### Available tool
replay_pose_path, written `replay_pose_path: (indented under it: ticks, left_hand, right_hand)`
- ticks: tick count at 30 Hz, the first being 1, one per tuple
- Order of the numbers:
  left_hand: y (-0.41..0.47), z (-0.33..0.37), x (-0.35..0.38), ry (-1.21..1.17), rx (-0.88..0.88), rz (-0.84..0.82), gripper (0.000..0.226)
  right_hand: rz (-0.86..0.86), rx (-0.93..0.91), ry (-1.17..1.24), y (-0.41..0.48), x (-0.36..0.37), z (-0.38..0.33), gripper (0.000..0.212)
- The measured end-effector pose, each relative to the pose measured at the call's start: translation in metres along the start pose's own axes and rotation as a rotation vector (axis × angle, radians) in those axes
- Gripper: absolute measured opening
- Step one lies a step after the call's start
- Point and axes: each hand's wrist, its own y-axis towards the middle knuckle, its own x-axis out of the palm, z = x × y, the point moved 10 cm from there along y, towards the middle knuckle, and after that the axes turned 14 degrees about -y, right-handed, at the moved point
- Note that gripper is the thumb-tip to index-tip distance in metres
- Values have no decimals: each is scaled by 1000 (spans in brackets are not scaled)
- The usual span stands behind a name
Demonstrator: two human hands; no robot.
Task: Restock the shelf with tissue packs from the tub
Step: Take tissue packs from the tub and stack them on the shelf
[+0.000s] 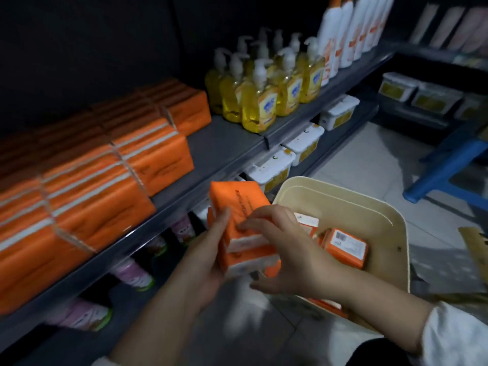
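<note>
The left hand [206, 260] and right hand [287, 254] are gripping a stack of orange plastic-wrapped tissue packs [235, 202] between the cream plastic tub [383, 215] and the grey metal shelf [224, 143]; the next move is probably calling for placing them on its bare patch.

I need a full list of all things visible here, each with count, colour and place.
Shelf packs: many, orange, stacked rows, grey shelf, left.
Held packs: at least two, orange-white, stacked between both hands.
Tub packs: few, orange, inside tub.
Tub: one, cream, lower right.
Pump bottles: about ten, yellow, shelf middle.
Tall bottles: several, white, shelf far end.
Lidded boxes: several, white, lower shelf.
Pink packs: several, pink, lowest shelf.
Stool: one, blue, floor right.
Left hand: one, grips held packs' left side.
Right hand: one, grips their top.
</note>
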Motion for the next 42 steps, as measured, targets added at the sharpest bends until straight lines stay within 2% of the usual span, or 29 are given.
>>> replay_pose_path:
  ticks: [2, 4, 5, 7, 9, 11, 13, 16, 19, 22, 25, 28, 30, 32, 34, 36, 38, 42]
  left_hand:
    - [-6, 13, -10, -32, 68, 11, 52]
    - [-11, 25, -14, -56, 132, -3, 50]
    - [-14, 32, -14, -67, 177, -15, 48]
    - [-22, 50, -16, -54, 278, -25, 43]
    - [-29, 68, -22, 18, 382, -14, 45]
    - [-33, 82, -31, 97, 445, 7, 53]
    - [-33, 87, -40, 165, 457, 24, 68]
    - [-31, 85, -50, 157, 450, 62, 80]
    - [-28, 79, -56, 66, 410, 80, 69]
    - [-27, 80, -62, 74, 393, 115, 60]
    - [-28, 93, -76, 173, 489, 226, 60]
    - [-47, 122, -84, 445, 747, 396, 33]
    - [-66, 142, -79, 566, 940, 449, 27]
    - [-85, 159, -79, 586, 1105, 481, 35]
    - [-103, 175, -85, 539, 1239, 547, 30]
    - [-117, 184, -99, 408, 1290, 623, 19]
    - [-123, 188, -115, 263, 1284, 690, 18]
    - [-117, 188, -134, 79, 1199, 681, 22]
  right_hand:
    - [67, 115, 156, 13, 1, -8, 53]
    - [164, 352, 381, 27, 2, 1, 33]
    - [212, 492, 508, 32, 2, 9, 32]
    - [282, 741, 762, 34, 10, 24, 47]
    - [237, 859, 1066, 38, 26, 25, 61]
    - [121, 835, 1255, 45, 37, 14, 60]
    - [-2, 786, 1264, 49, 41, 6, 53]
    - [-144, 763, 1299, 52, 50, 3, 56]
    - [-236, 806, 1356, 51, 66, 1, 52]
    - [-266, 860, 1413, 54, 77, 2, 46]
    - [-229, 899, 1458, 59, 83, 3, 33]
    - [-114, 901, 1433, 66, 80, 13, 35]
    - [7, 880, 1368, 69, 71, 23, 41]
    - [112, 873, 1141, 67, 58, 36, 42]
    - [141, 845, 801, 66, 45, 45, 44]
    - [128, 785, 589, 71, 39, 45, 46]
    - [145, 662, 407, 84, 28, 39, 50]
    - [130, 268, -35, 132, 6, -2, 49]
